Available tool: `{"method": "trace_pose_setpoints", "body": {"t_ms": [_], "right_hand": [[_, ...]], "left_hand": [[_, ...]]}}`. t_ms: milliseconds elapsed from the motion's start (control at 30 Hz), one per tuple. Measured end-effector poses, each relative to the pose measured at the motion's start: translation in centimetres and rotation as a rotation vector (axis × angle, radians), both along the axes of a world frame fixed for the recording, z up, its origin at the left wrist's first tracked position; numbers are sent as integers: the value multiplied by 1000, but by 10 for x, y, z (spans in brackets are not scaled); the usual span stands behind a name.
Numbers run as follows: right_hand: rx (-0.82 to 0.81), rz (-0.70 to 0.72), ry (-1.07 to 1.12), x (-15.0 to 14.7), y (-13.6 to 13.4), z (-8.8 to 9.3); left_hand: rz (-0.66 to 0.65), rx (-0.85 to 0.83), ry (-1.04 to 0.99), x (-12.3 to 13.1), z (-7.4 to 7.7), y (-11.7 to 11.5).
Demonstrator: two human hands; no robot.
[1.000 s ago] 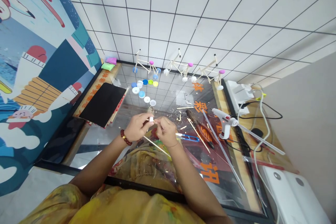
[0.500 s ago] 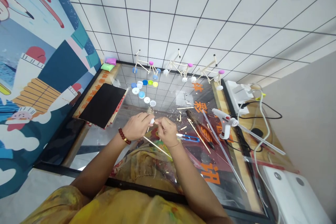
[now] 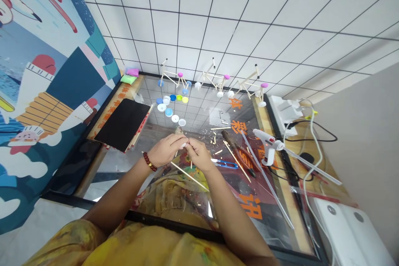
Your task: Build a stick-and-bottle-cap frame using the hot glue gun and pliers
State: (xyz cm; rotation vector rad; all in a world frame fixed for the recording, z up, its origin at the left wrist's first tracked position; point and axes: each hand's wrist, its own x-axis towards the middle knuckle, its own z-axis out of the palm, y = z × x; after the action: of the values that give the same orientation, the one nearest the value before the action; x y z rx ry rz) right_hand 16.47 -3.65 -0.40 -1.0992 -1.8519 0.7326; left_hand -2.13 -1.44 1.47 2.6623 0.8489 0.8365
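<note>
My left hand [image 3: 166, 149], with a red bead bracelet at the wrist, is closed on a small white piece [image 3: 183, 145], mostly covered by the fingers. My right hand [image 3: 198, 153] meets it from the other side, thumb and fingers pinched at the same piece. Both hands are held together above the glass tabletop. Below them a thin wooden stick [image 3: 189, 176] lies slantwise. A blue utility knife [image 3: 225, 163] rests just right of my right hand. Several bottle caps [image 3: 168, 112], white, blue and yellow, are spread beyond the hands.
Three stick frames with caps and pink bits [image 3: 180, 75] stand along the back edge. Pliers [image 3: 238, 149], loose sticks and scraps lie at right. Farther right are a white glue gun [image 3: 268, 145], a clear glue stick [image 3: 264, 178] and a power strip [image 3: 282, 114]. A black folder [image 3: 123, 124] lies left.
My right hand has turned slightly and closed in against my left hand, covering more of the white piece. The things on the table have stayed put.
</note>
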Motion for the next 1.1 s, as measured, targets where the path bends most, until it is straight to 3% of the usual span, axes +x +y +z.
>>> {"method": "trace_pose_setpoints", "body": {"t_ms": [133, 233, 367, 467, 533, 700, 800, 900, 967, 1033, 1100], "right_hand": [[80, -49, -68, -4, -1, -5], [202, -188, -186, -7, -4, -8], [302, -258, -338, -9, -8, -7], [320, -269, -414, -9, -9, -5], [310, -266, -423, -9, -9, -5], [206, -260, -377, -6, -8, -8], [195, -261, -336, -5, -7, -10], [268, -273, -360, -5, -8, -11], [307, -282, -395, -5, -9, -10], [300, -279, -390, -6, -9, -8], [240, -275, -295, -6, -9, -6]], "left_hand": [[26, -52, 5, 4, -1, -3], [171, -185, -118, 13, 1, -9], [343, -523, -281, 25, 3, -13], [376, -724, -323, 24, 3, -12], [321, -630, -317, 19, 4, -10], [31, -225, -150, 5, 2, -4], [48, -194, -129, 6, 0, -5], [231, -361, -272, 16, -2, -10], [338, -589, -373, 22, -2, -12], [372, -823, -476, 24, -2, -13], [341, -956, -594, 24, -2, -11]]}}
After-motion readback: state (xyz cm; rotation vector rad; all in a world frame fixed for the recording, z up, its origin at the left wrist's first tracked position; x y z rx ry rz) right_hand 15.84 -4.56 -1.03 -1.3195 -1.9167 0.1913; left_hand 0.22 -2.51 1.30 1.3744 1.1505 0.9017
